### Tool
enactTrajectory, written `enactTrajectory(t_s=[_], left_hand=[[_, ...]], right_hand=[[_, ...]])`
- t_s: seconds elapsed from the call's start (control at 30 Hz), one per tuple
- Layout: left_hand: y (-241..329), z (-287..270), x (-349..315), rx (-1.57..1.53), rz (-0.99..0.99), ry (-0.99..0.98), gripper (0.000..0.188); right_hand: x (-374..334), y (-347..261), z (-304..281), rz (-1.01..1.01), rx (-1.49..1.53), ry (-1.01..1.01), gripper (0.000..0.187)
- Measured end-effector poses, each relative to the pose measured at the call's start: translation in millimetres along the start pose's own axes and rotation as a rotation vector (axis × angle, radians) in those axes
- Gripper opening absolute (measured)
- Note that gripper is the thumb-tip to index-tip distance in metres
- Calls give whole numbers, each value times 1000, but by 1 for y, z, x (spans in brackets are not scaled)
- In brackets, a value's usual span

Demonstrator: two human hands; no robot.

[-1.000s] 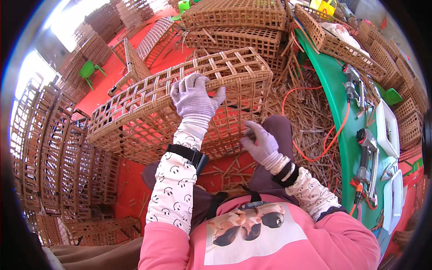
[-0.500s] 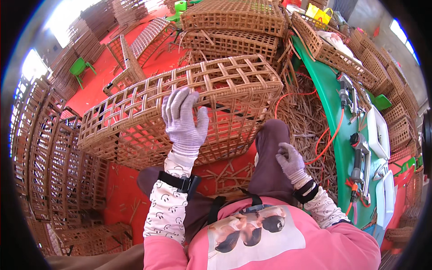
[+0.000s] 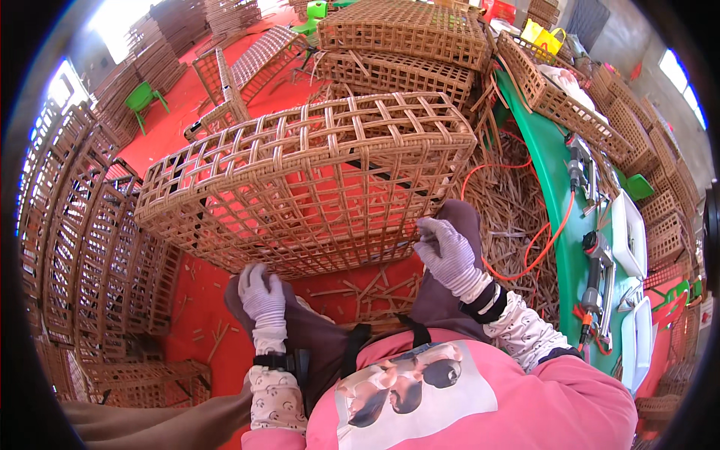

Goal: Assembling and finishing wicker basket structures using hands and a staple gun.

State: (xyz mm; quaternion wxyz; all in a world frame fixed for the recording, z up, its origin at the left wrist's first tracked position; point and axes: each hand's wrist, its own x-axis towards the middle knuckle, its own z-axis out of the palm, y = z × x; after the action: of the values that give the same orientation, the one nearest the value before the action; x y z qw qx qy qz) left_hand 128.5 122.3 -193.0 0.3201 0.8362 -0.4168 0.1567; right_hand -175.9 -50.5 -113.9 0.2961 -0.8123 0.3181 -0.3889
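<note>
A large brown wicker frame (image 3: 315, 187), box-shaped with an open lattice weave, stands tilted in front of me across my knees. My left hand (image 3: 262, 296), in a striped pale glove, is by the frame's lower left edge over my left knee. Its fingers are loosely bent and apart from the thumb, and I see nothing in it. At the lower right edge, above my right knee, my right hand (image 3: 448, 255) in a matching glove has its fingers bent against the wicker. Its fingertips are partly hidden, so how firm the hold is cannot be seen.
To the right a green table (image 3: 551, 217) carries tools with dark handles (image 3: 596, 274), white trays (image 3: 628, 232) and an orange cord (image 3: 559, 236). Cane offcuts (image 3: 517, 232) are heaped beside it. Stacked wicker frames (image 3: 90, 255) stand left, more (image 3: 405, 37) behind. Red sheeting covers the floor.
My left hand has left the frame's upper face and come down to its lower left edge. My right hand has moved forward and left from above my knee to the lower right edge.
</note>
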Motion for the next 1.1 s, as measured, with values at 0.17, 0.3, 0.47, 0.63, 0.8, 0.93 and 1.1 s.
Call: enactTrajectory(t_s=[0.17,0.3,0.47,0.63,0.8,0.93,1.1], left_hand=[[2,-12,-14,-116,-93,-19,18],[12,1,-9,-64,-21,0,12],[11,-9,-17,-113,-92,5,10],[13,-47,-20,-156,-170,153,12],[-27,-65,-1,-180,-416,351,14],[-83,-106,-17,-18,-585,533,18],[-182,-166,-6,-144,-811,971,45]], right_hand=[[14,-16,1,-62,-104,10,33],[19,0,-15,-72,-67,81,31],[64,-19,-29,-257,-173,152,29],[109,-40,-28,-375,-278,194,26],[135,8,-34,-307,63,89,33],[143,-2,9,-271,145,-30,34],[154,-26,30,-290,97,-126,35]])
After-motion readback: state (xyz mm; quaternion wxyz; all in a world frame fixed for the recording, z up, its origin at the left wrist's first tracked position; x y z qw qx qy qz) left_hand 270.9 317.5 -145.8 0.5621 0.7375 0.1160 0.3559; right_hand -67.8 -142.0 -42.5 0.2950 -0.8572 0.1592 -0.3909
